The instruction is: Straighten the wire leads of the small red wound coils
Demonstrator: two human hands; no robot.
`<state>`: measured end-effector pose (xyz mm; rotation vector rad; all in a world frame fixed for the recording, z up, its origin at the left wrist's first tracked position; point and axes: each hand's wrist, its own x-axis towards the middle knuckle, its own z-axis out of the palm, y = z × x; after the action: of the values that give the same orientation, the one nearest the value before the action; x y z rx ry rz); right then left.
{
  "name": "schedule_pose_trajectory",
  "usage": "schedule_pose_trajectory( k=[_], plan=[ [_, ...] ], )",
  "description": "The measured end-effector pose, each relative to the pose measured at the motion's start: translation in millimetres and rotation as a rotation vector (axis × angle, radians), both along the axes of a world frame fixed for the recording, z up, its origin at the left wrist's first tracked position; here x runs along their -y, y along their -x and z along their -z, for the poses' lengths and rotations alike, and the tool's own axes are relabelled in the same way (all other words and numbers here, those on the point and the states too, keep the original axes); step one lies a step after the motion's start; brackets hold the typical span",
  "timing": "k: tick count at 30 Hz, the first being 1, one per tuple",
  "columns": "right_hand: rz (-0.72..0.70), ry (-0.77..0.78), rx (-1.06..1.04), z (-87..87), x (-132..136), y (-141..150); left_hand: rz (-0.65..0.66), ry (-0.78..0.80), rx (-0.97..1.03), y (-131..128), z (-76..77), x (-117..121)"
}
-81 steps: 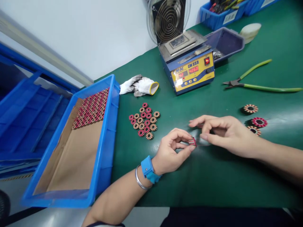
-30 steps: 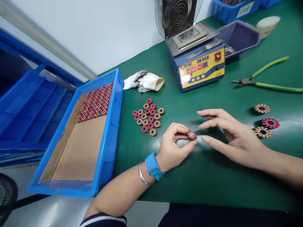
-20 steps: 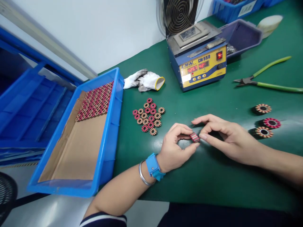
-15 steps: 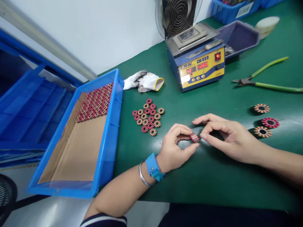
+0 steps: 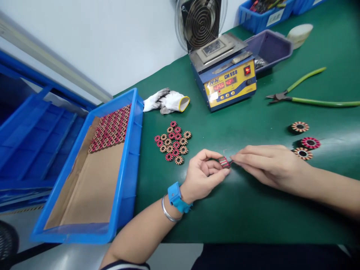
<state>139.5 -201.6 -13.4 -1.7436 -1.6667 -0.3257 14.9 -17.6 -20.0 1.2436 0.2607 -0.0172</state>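
Note:
Between thumb and fingers, my left hand (image 5: 204, 170) pinches a small ring-shaped wound coil (image 5: 224, 162) with red windings, seen side-on. A thin wire end sticks up from it. My right hand (image 5: 270, 163) is closed at the coil's right side, its fingertips pinched together on what looks like a thin wire lead. The fingers partly hide the exact grip. Right of the hands lie a red coil (image 5: 310, 142) and two beige ones, including the far beige coil (image 5: 299, 127). A cluster of several red and beige coils (image 5: 176, 144) sits beyond my left hand.
A blue bin (image 5: 139, 123) lined with cardboard stands at left, with rows of coils inside. Behind are white gloves (image 5: 171, 101), a solder pot (image 5: 229, 84) with a lit display, and a purple tray (image 5: 270, 43). Green-handled cutters (image 5: 282, 96) lie at right.
My right hand's fingers have closed from a looser, spread pose into a pinch beside the coil. The view has shifted slightly; the left hand keeps its hold.

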Motion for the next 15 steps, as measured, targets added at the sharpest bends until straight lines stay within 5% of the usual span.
schedule_pose_trajectory(
  k=[7, 15],
  plan=[
    [0.040, -0.008, -0.045, -0.9, 0, 7, -0.002, -0.045, 0.056, -3, -4.9, 0],
    [0.119, 0.044, 0.178, 0.3, 3, 13, 0.009, -0.161, 0.123, -1, -0.9, 0]
  ],
)
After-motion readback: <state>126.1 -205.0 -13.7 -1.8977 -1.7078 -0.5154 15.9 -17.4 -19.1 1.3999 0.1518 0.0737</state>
